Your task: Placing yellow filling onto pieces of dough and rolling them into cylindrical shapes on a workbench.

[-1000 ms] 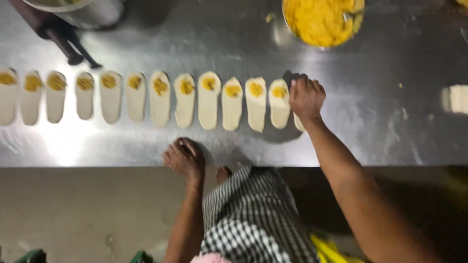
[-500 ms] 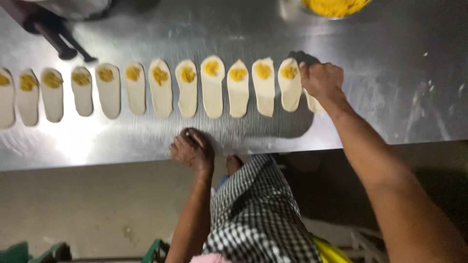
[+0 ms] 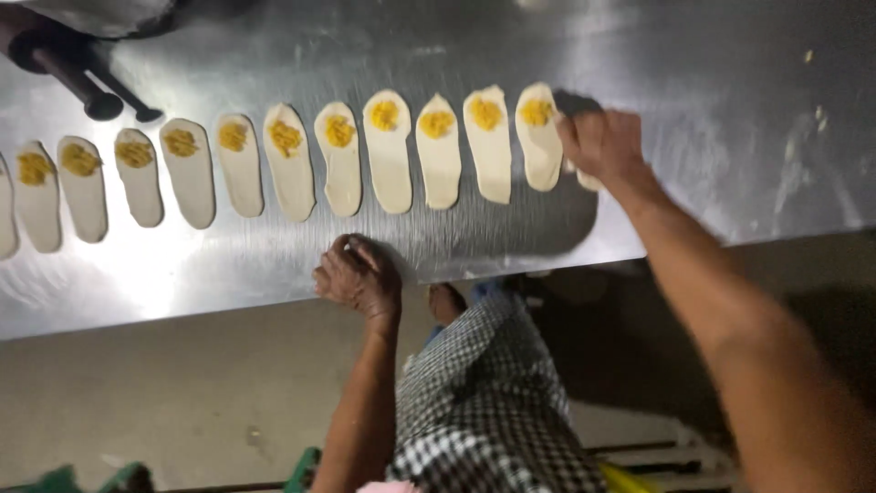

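Item: steel worktop, seen from above, near edge running across the middle of the view.

- Row of oval dough strips, laid side by side from the left edge toward the right, each with a dab of yellow filling at its far end. Same order and spacing as a second ago; none lifted, folded or added.
- Last dough strip, at the right end of the row, mostly covered; only its pale near tip visible. Filled or not: cannot tell.
- Right hand: kept on that last strip through all three moments, knuckles up, fingers bent down onto the dough. Pinching or merely pressing: cannot tell.
- Left hand: unmoved on the near edge of the worktop, fingers loosely curled, grasping nothing.
- Bowl of yellow filling: visible at the far edge a second ago, now out of view as the head tips down and nearer.
- Black-handled tool, far left corner, untouched.
- Checked garment, below the near edge.

Judgement: work confined to the right-end strip; rest of the row undisturbed.
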